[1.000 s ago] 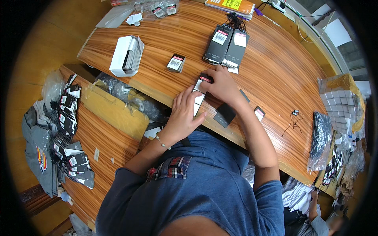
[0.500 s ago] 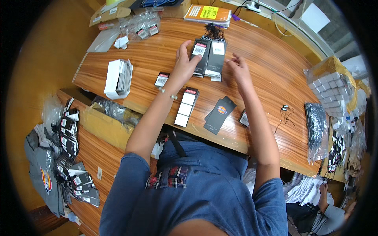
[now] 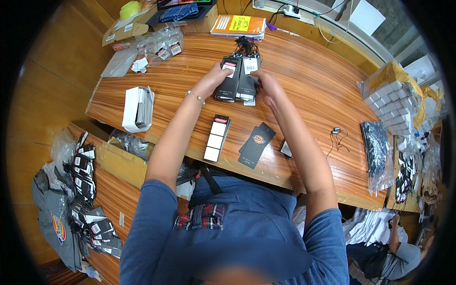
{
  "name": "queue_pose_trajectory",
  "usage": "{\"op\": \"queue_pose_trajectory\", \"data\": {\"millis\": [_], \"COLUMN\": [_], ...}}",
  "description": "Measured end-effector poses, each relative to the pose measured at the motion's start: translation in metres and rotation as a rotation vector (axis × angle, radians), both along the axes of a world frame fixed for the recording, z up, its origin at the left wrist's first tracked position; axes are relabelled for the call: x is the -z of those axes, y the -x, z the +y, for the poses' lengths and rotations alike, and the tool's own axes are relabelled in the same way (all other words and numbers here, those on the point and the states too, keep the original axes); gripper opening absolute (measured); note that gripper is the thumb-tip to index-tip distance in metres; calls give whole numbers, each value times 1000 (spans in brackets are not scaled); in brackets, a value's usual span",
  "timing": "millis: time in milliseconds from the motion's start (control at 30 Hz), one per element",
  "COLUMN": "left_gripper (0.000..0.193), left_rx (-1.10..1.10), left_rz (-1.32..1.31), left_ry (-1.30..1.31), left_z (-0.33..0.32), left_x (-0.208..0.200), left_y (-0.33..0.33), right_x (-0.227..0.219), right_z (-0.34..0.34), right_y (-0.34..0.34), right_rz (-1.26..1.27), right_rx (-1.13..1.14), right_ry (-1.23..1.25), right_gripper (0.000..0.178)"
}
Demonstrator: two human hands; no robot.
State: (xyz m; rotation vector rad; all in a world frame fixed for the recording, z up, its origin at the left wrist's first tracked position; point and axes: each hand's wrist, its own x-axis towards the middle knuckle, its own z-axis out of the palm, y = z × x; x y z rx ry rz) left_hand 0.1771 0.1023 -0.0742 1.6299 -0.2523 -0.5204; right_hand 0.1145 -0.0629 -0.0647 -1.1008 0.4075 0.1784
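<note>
Two stacks of black hang tags lie side by side on the table, the left stack [image 3: 228,88] and the right stack [image 3: 247,86], with black strings [image 3: 247,48] bunched at their far ends. My left hand [image 3: 212,81] grips the left stack by its outer edge, thumb on top near a white sticker. Around the right stack's outer edge my right hand [image 3: 269,87] is closed, its thumb by a barcode sticker. Nearer me are a pile of black cards with white labels [image 3: 217,138] and two overlapping dark cards [image 3: 254,152]. A small tag [image 3: 285,149] lies partly behind my right forearm.
At left stands a white box of cards [image 3: 137,109]; behind it are plastic bags [image 3: 161,45]. An orange notebook [image 3: 237,24] lies at the back. Rightward are a thin black cord [image 3: 338,137], a bagged dark bundle [image 3: 377,152] and stacked small boxes [image 3: 392,97]. Another person [image 3: 401,259] sits lower right.
My right hand has closed in on the right stack, and my left hand has settled on the left one. The view has shifted slightly. A small tag by my left wrist is now hidden.
</note>
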Motion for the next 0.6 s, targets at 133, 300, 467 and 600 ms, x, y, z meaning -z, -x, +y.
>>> {"op": "queue_pose_trajectory", "data": {"millis": [133,300,467,600], "left_gripper": [47,66,68,58], "left_rx": [-64,-284,-554,-826], "left_rz": [20,-336,-1086,-960], "left_ry": [-69,-261,-604,-678], "left_z": [1,13,101,185], "left_x": [4,-26,-103,-83], "left_y": [-6,25,108,152], "right_x": [-8,9,-39,-70], "right_z": [10,-3,9,70], "right_y": [0,-1,50,66], "right_rz": [24,7,-468,-690], "right_rx": [-9,-2,-36,-635], "right_ry": [-60,246,602,643], "right_gripper": [23,38,55,36]}}
